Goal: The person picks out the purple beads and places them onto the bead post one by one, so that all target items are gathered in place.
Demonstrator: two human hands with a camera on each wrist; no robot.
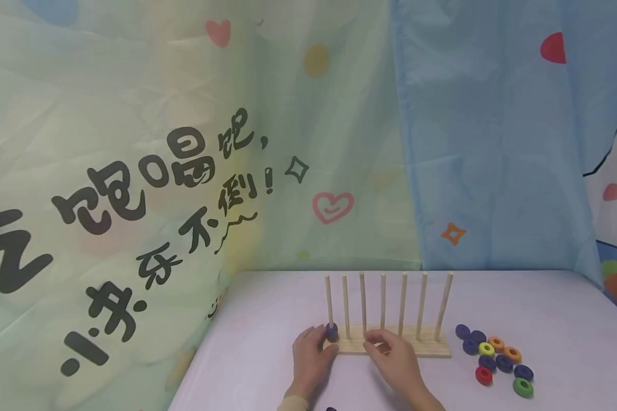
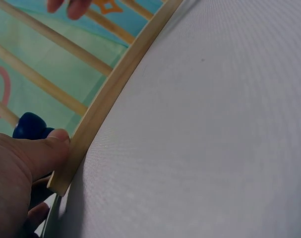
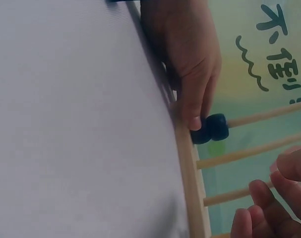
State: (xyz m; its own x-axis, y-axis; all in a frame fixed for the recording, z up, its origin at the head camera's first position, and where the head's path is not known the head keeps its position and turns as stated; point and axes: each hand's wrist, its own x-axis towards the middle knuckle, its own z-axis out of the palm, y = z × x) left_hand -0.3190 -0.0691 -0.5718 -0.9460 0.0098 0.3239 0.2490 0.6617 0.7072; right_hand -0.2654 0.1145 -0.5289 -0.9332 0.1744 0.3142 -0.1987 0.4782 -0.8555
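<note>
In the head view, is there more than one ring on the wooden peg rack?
No: only one dark blue ring sits on the wooden peg rack, at its leftmost peg by the left hand; the other pegs are bare.

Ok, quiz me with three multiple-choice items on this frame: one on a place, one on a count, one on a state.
1. Where does the dark blue ring sit?
A. On the leftmost peg, down at the base
B. On the rightmost peg
C. In the loose pile

2. How many pegs stand on the wooden rack?
A. Five
B. Seven
C. Nine

3. What is the left hand doing?
A. Lying flat on the table, away from the rack
B. Lifting a green ring
C. Touching the dark blue ring at the rack's left end

Answers:
1 A: the head view shows the ring at the foot of the leftmost peg.
2 B: seven upright pegs can be counted in the head view.
3 C: both wrist views show its thumb against the rack's edge beside the ring, while the loose rings lie to the right of the rack.
</note>
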